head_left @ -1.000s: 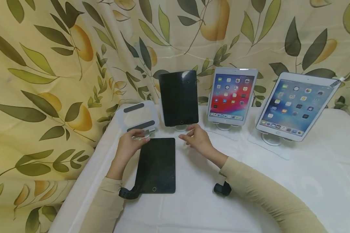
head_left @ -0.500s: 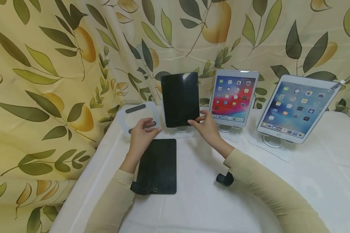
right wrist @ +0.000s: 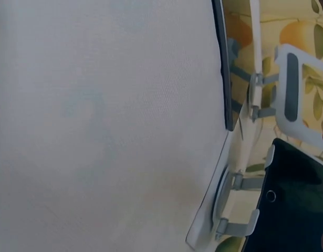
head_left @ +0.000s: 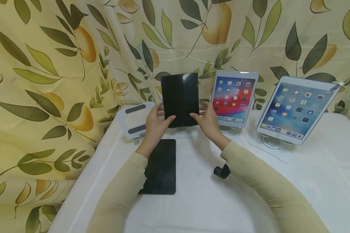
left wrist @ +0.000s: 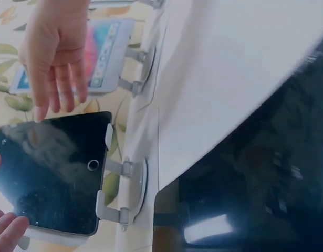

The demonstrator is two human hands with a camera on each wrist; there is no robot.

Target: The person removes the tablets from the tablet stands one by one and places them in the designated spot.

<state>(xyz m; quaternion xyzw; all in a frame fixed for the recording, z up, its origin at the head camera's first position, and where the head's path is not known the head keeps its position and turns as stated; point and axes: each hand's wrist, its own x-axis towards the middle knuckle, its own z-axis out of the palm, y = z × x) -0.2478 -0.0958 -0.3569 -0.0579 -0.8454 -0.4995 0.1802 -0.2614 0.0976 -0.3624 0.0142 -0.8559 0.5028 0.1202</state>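
Observation:
A black tablet [head_left: 180, 98] stands tilted back on a grey-white stand [left wrist: 137, 184], its round home button at the bottom. My left hand [head_left: 156, 124] is at its left edge, with the thumb over the screen's lower left and fingertips at the side. On the opposite side my right hand [head_left: 209, 121] has its thumb at the lower right edge; the left wrist view shows its fingers extended. Stand clips hook the tablet's lower edge. Another black tablet [head_left: 164, 168] lies flat on the white tabletop, partly covered by my left forearm.
Left of the standing tablet is a bare white stand [head_left: 135, 119] with dark pads. To the right, a white tablet with a red-blue screen [head_left: 231, 97] and another with a blue screen [head_left: 297, 106] stand on holders. A patterned curtain [head_left: 105, 48] hangs behind and left.
My left hand has moved from beside the bare stand up and right to the standing tablet's left edge. My right hand has risen from the tabletop to its right edge.

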